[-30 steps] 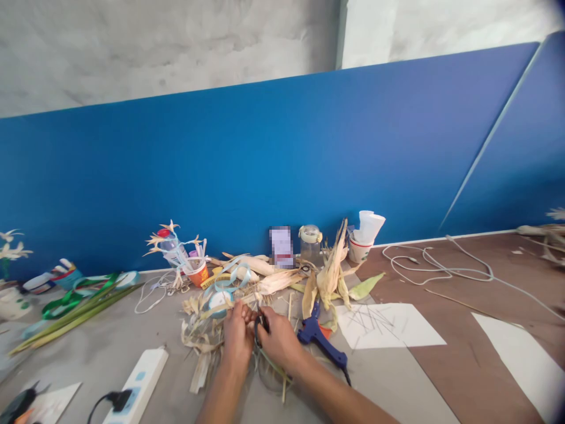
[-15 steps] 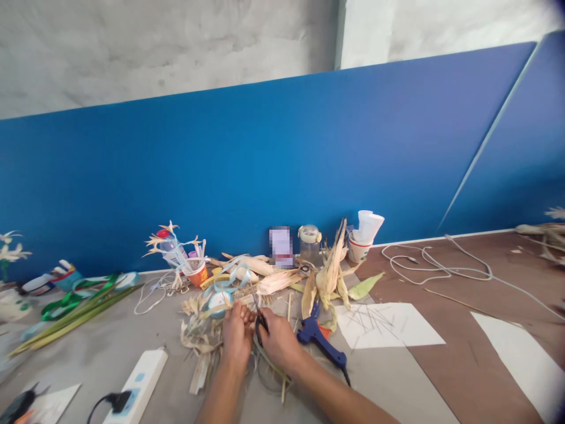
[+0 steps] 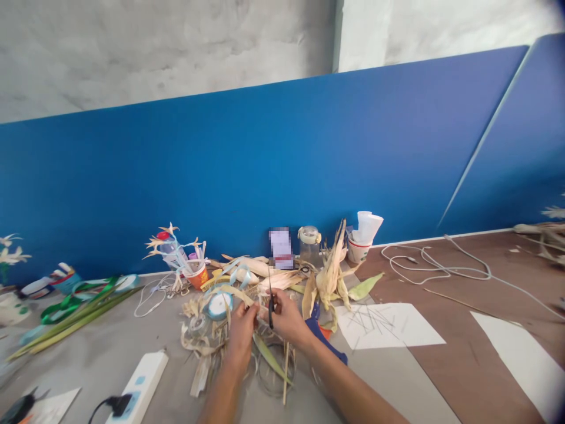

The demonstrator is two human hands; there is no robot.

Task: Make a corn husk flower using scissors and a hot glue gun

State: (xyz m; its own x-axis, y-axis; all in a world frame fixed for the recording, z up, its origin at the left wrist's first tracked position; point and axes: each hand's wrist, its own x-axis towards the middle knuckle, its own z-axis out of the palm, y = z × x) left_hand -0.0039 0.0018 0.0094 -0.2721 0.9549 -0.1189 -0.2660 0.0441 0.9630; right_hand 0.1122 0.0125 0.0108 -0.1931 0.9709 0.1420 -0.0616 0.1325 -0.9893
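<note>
My right hand (image 3: 288, 318) is closed round a pair of black scissors (image 3: 270, 305), whose blades point upward. My left hand (image 3: 242, 331) sits just left of it, fingers pinched on a strip of dried corn husk (image 3: 229, 292) that reaches toward the blades. Both hands hover above a heap of husk scraps (image 3: 207, 338) on the grey table (image 3: 110, 353). A light blue ribbon roll (image 3: 219, 304) lies just beyond my left hand. A green leaf strip (image 3: 267, 360) rests under my wrists.
A blue glue gun (image 3: 325, 344) lies right of my right arm. Corn husks (image 3: 330, 274), a glass jar (image 3: 309, 242), paper cups (image 3: 364, 235) and a small orange cup (image 3: 197, 273) line the blue partition. A white power strip (image 3: 143, 377), white paper sheets (image 3: 388, 325) and white cable (image 3: 435, 266) are nearby.
Both hands have lifted and shifted slightly right and away from me. The scissors have turned upright, blades pointing up, and the husk strip is raised between the hands.
</note>
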